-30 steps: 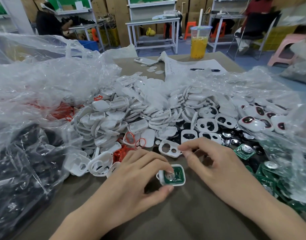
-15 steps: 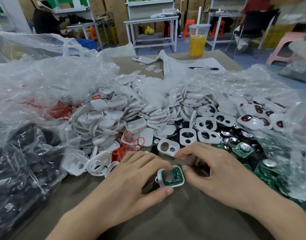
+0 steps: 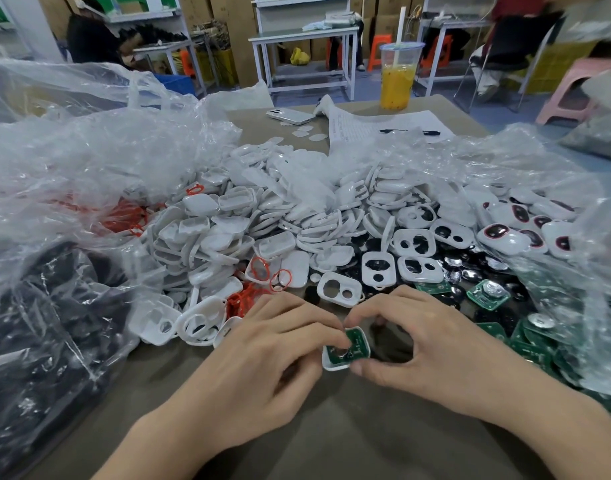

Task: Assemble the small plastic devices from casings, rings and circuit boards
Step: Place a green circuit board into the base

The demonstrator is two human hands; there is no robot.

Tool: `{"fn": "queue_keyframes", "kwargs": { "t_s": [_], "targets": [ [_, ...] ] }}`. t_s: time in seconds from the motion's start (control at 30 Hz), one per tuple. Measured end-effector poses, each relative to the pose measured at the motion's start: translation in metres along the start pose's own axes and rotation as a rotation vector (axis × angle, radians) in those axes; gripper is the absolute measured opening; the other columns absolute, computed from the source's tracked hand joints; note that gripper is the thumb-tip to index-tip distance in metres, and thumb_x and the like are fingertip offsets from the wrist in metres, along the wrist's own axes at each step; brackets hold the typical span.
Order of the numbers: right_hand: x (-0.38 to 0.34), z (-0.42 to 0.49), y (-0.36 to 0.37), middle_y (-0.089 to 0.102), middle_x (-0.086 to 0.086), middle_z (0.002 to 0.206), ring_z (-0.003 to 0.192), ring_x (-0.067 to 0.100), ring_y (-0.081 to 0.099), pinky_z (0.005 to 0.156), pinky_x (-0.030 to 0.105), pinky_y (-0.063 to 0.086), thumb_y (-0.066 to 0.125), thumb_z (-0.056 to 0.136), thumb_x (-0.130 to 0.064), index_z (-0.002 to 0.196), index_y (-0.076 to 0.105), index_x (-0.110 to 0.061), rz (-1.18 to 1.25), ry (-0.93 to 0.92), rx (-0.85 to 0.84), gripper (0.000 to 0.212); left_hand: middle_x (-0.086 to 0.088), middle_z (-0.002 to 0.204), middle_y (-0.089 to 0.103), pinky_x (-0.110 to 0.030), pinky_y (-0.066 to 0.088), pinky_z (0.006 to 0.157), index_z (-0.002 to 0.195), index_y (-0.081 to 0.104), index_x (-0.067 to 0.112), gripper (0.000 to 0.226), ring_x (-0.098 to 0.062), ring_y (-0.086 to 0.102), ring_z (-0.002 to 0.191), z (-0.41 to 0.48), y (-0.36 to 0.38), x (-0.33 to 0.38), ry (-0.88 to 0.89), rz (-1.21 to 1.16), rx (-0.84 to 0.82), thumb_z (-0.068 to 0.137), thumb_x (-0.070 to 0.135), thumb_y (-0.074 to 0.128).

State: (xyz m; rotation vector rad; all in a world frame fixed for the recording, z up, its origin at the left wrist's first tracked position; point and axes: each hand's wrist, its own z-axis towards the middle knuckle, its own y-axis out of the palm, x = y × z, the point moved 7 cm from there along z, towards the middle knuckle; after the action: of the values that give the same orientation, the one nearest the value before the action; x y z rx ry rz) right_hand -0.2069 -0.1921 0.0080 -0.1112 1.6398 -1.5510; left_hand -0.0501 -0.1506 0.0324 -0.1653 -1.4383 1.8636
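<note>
A white casing half with a green circuit board (image 3: 349, 348) seated in it sits between my hands, just above the brown table (image 3: 331, 438). My left hand (image 3: 262, 358) pinches its left side with curled fingertips on top. My right hand (image 3: 418, 344) pinches its right side, forefinger at the top corner and thumb at the lower edge. Behind lies a big heap of white casings (image 3: 262, 220), with red rings (image 3: 259, 268) among them. Green circuit boards (image 3: 487, 294) lie at the right, and white front covers with two holes (image 3: 338, 289) just beyond my fingers.
Crumpled clear plastic bags (image 3: 89, 161) flank the heap on both sides; a dark bag (image 3: 37, 341) fills the near left. Finished white devices with dark windows (image 3: 505, 237) lie at the right. A phone (image 3: 290, 115), papers with a pen (image 3: 401, 129) and an orange drink cup (image 3: 397, 77) stand at the table's far end.
My right hand came in from the pile and closed on the right side of the casing. The casing with its board lifted and tilted slightly between both hands.
</note>
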Motion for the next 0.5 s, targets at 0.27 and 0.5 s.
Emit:
{"fn": "queue_keyframes", "kwargs": {
  "t_s": [0.27, 0.5],
  "targets": [
    [0.0016, 0.0013, 0.0016, 0.045, -0.039, 0.121, 0.120, -0.005, 0.043, 0.092, 0.004, 0.030, 0.054, 0.076, -0.076, 0.118, 0.046, -0.053, -0.002, 0.011, -0.019, 0.049, 0.024, 0.114, 0.067, -0.032, 0.045, 0.093, 0.105, 0.075, 0.029, 0.027, -0.005, 0.055, 0.107, 0.0000, 0.0013, -0.0008, 0.012, 0.001, -0.017, 0.092, 0.019, 0.054],
    [-0.0005, 0.0007, 0.0004, 0.044, -0.037, 0.121, 0.117, -0.003, 0.044, 0.092, 0.006, 0.032, 0.059, 0.077, -0.072, 0.117, 0.047, -0.052, 0.001, 0.014, -0.021, 0.046, 0.024, 0.114, 0.066, -0.033, 0.046, 0.089, 0.104, 0.074, 0.029, 0.026, -0.005, 0.056, 0.105, -0.0003, 0.0025, 0.0003, 0.016, -0.002, -0.024, 0.091, 0.017, 0.055]
  ]
}}
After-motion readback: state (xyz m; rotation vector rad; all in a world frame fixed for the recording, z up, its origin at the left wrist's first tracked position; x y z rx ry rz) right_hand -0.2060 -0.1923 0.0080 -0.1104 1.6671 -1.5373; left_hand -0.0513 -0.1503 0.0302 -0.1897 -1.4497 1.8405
